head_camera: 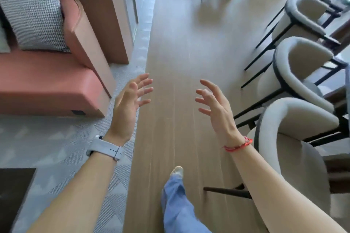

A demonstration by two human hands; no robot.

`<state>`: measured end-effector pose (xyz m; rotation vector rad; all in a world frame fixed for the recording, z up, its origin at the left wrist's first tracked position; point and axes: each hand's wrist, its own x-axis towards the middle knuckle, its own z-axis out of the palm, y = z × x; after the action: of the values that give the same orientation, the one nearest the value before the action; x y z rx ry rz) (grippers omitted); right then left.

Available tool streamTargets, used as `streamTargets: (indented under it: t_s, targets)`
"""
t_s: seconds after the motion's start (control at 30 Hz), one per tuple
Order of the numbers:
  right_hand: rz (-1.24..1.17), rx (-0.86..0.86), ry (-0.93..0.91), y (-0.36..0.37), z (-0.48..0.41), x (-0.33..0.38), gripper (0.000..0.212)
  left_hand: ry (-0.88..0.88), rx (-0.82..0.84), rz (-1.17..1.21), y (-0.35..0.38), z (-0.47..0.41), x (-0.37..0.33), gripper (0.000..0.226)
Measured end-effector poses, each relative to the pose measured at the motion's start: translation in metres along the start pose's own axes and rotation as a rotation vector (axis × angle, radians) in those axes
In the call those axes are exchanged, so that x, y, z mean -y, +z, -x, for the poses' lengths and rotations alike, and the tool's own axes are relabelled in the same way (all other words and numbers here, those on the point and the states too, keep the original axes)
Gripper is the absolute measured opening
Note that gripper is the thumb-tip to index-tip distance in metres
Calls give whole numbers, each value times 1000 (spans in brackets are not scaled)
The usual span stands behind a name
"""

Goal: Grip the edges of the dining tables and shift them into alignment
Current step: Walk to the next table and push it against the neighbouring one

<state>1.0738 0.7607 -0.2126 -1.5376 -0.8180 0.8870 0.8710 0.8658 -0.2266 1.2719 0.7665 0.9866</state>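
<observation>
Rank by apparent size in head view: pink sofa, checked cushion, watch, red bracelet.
1. Pink sofa
2. Checked cushion
3. Watch
4. Red bracelet
Watch and bracelet sit close to the camera, so they look bigger than they are; the bracelet is only a thin cord.

Both forearms are bare, with no sleeves in sight. The left wrist carries a watch (pixel 106 150) on a pale grey rubbery strap with a row of small punched holes and a loop keeper; its case is turned to 9 o'clock and mostly hidden. The right wrist wears a thin red string bracelet (pixel 239 145), wound in several strands. At 6 o'clock, a light-blue denim trouser leg (pixel 177 202) ends in a cream shoe (pixel 177 171).
</observation>
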Motion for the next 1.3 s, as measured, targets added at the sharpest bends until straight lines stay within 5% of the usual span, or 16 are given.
streamTargets:
  t_s: [0.53, 0.83, 1.1, 1.3]
  targets:
    - [-91, -435, 25, -97, -251, 26, 40, -58, 441, -17, 144, -329, 19, 84]
    - [-85, -866, 60, -154, -313, 30, 41, -111, 854, 25, 246, -462, 46, 91]
    - [-169, -1232, 90, -189, -324, 38, 32, -148, 1211, 50, 351, -516, 61, 79]
    - [-182, -1458, 116, -238, -309, 21, 50, -174, 1442, 45, 453, -505, 81, 74]
